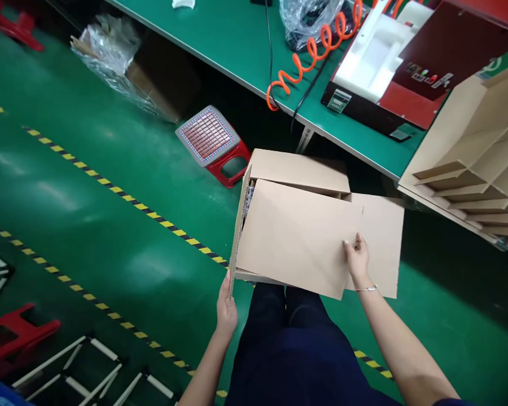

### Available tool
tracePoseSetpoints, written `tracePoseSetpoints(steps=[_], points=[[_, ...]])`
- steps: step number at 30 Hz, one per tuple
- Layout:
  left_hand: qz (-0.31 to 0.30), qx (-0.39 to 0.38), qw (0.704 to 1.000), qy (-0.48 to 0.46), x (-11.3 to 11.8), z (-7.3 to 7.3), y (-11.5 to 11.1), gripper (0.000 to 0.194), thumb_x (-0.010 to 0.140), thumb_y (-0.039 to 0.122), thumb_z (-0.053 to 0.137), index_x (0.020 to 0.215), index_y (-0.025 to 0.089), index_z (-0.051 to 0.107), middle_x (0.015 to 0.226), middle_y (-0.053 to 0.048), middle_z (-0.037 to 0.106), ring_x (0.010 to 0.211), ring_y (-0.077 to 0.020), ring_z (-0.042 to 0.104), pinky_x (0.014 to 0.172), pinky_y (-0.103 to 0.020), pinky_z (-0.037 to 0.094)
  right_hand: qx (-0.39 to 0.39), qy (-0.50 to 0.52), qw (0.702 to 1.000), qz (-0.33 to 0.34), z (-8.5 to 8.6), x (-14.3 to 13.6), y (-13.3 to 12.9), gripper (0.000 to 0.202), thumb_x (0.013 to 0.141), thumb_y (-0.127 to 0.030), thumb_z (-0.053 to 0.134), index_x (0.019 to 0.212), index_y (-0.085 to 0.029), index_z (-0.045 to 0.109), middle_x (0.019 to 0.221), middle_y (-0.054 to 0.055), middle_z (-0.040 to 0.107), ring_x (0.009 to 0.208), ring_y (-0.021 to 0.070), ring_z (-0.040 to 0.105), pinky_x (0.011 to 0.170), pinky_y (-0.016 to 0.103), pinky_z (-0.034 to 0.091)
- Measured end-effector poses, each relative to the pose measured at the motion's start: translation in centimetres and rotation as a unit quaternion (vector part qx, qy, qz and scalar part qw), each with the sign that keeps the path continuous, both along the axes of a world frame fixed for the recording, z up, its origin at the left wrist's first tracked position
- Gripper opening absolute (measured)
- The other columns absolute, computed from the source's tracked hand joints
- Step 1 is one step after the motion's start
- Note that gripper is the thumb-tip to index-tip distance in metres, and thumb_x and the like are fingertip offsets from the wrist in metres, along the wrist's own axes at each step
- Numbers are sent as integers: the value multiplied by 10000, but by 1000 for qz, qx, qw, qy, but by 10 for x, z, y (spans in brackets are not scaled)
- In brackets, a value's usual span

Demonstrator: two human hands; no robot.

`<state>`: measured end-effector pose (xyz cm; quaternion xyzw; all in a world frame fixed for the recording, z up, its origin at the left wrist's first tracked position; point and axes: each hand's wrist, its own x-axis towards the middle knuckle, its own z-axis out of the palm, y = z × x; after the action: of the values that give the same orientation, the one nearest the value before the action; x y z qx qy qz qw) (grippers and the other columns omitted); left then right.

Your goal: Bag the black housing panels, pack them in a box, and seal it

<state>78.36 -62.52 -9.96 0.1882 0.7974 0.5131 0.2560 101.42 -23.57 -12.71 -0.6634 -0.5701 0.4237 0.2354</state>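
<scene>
An open cardboard box stands in front of my legs, its flaps spread outward. Across its top lies a flat cardboard sheet, covering nearly all of the contents. A bit of clear plastic wrapping shows in the gap on the left. My left hand grips the upright left flap near its lower corner, the fingers partly hidden by it. My right hand pinches the sheet's right edge with thumb and fingertips, above the right flap.
A green workbench runs behind the box, holding a coiled orange air hose and a dark red machine. A divided carton juts out at right. Stools, one being a red stool, and metal frames stand on the floor.
</scene>
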Motion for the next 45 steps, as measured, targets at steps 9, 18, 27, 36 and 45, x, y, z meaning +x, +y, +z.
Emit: tracePoseSetpoints(steps=[9, 18, 27, 36, 45], points=[[-8, -43, 998, 36, -27, -20, -27, 678, 982, 606, 344, 1481, 164, 465, 1437, -189, 554, 1350, -314, 516, 1088, -426, 467, -71, 143, 987, 19, 7, -4, 49, 501, 569, -597, 787, 835, -196, 649, 778, 56, 710, 774, 242, 685, 781, 394, 568], [-322, -106, 912, 230, -30, -25, -1, 636, 1028, 515, 221, 1593, 224, 200, 1608, -140, 330, 1491, -279, 305, 1194, -500, 293, 22, 41, 992, 119, -8, -53, 31, 486, 843, -483, 518, 1181, -149, 623, 1202, 162, 654, 1181, 320, 580, 1040, 521, 452], [-447, -267, 826, 217, -9, -67, 70, 526, 992, 254, 393, 1516, 300, 400, 1577, -58, 393, 1478, -305, 327, 1182, -635, 240, 17, -246, 966, -81, 28, 55, 49, 655, 914, -420, 446, 1432, -20, 447, 1535, 269, 360, 1462, 388, 283, 1172, 592, 264], [-303, -182, 919, 173, -24, -93, 58, 444, 968, 196, 345, 1317, 200, 619, 1418, -128, 588, 1347, -254, 519, 1185, -495, 326, -142, -1, 973, 180, 80, 82, -35, 543, 845, -618, 586, 1187, -217, 715, 1225, 139, 679, 1003, 306, 692, 845, 449, 580], [-19, -357, 929, -97, -69, -80, 51, 886, 826, 501, 663, 1513, 113, 259, 1466, -275, 483, 1374, -380, 472, 1124, -533, 387, -126, 12, 892, 435, -9, -93, -78, 697, 909, -392, 579, 1528, -161, 358, 1061, 101, 645, 902, 219, 615, 914, 427, 510]])
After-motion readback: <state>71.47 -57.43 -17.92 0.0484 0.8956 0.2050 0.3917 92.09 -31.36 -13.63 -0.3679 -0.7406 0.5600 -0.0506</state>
